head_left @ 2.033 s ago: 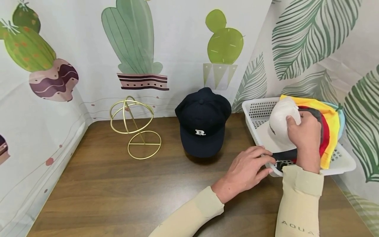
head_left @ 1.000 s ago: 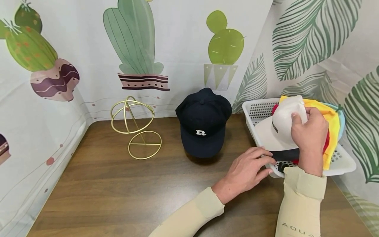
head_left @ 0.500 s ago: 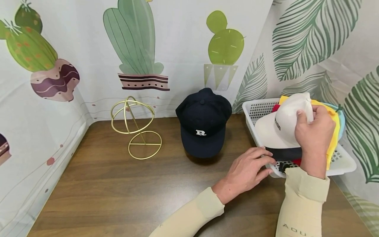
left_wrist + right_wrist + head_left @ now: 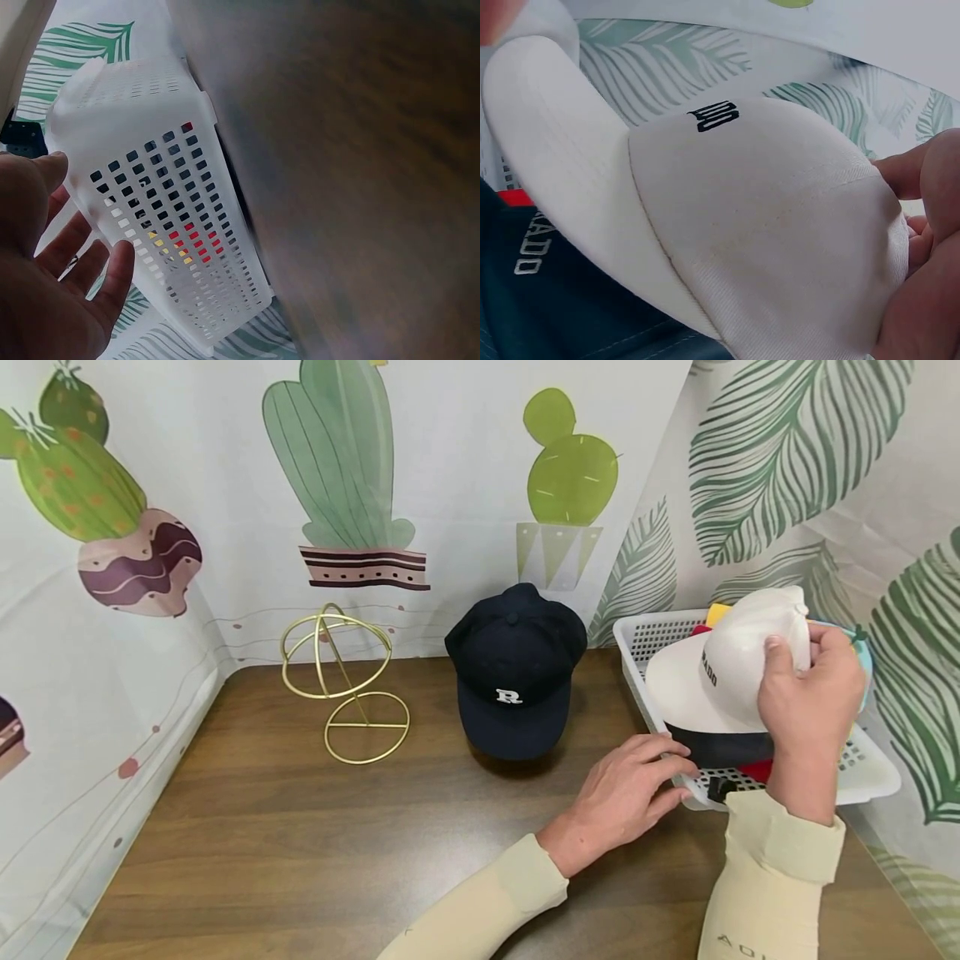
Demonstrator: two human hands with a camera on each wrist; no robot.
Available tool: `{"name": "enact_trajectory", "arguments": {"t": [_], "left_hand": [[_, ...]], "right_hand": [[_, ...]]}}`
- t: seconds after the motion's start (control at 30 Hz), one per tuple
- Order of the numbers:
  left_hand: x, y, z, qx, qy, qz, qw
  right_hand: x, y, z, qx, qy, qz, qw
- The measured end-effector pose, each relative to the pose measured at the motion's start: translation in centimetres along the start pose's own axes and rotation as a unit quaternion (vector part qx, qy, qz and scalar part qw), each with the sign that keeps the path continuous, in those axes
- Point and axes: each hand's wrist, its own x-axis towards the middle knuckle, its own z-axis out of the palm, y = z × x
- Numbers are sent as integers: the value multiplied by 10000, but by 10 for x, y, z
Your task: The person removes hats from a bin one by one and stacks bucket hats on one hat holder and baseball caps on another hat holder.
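Note:
My right hand (image 4: 813,693) pinches the crown of a white baseball cap (image 4: 746,652) between thumb and fingers. The cap's brim points left over the white basket (image 4: 636,685), and dark lettering marks its front. Beneath it lies a dark cap (image 4: 570,285) with light lettering, in the right wrist view; its brim also shows in the head view. My left hand (image 4: 622,785) rests its fairly straight fingers at the basket's near left corner. From the left wrist, these fingers (image 4: 116,285) appear along the outside of the perforated basket wall (image 4: 120,135).
A navy cap (image 4: 513,672) with a white R stands on the wooden table (image 4: 300,852), left of the basket. Farther left is a gold wire hat stand (image 4: 366,724). Yellow, red and light blue fabric partly shows behind the white cap. A printed curtain (image 4: 465,460) closes off the back.
My right hand has drawn the white cap up and rightward, turning its lettering and brim more into view. The left hand stays at the basket corner.

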Motion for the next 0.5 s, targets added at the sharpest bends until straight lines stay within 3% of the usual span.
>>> {"name": "enact_trajectory", "arguments": {"t": [0.27,0.5], "left_hand": [[0,0,0,-26,12,-16,10000],[0,1,0,-53,-44,-76,9999]], "right_hand": [[-4,-6,-5,245,516,-239,9981],[-8,-12,-13,710,612,-426,9947]]}}
